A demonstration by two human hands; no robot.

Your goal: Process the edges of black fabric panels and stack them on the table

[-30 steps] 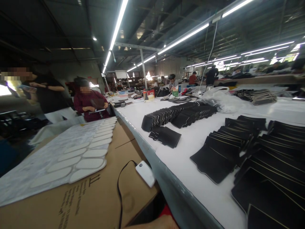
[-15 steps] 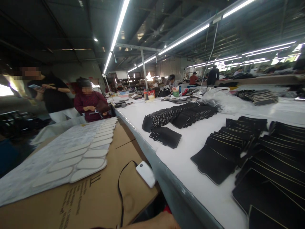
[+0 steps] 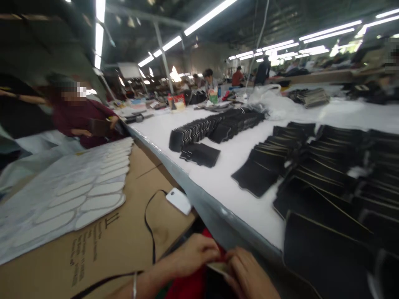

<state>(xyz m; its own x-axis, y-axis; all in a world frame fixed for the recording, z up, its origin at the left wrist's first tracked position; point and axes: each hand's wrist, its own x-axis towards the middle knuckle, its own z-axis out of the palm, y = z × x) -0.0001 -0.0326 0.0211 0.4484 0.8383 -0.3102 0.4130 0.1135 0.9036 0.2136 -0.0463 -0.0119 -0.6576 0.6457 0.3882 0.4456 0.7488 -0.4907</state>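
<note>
My left hand point(image 3: 193, 255) and my right hand point(image 3: 249, 274) meet at the bottom of the view, below the table's edge. Both pinch a small flat pale piece point(image 3: 220, 268) between their fingers; blur hides what it is. Red cloth point(image 3: 190, 286) lies under my hands. A thin bracelet circles my left wrist. On the white table point(image 3: 218, 178) to the right, rows of overlapped black cut pieces point(image 3: 311, 166) with pale edges lie spread out.
A cardboard box point(image 3: 124, 236) on the left carries a white phone-like device point(image 3: 178, 201) with a black cord and a sheet of pale oval pieces point(image 3: 77, 195). A person in dark red point(image 3: 84, 120) sits beyond it. A plastic bag point(image 3: 274, 104) and other workers are farther back.
The view has tilted down and swung. Both my hands have come up into view and closed together on the small pale piece; earlier only a sliver of forearm showed.
</note>
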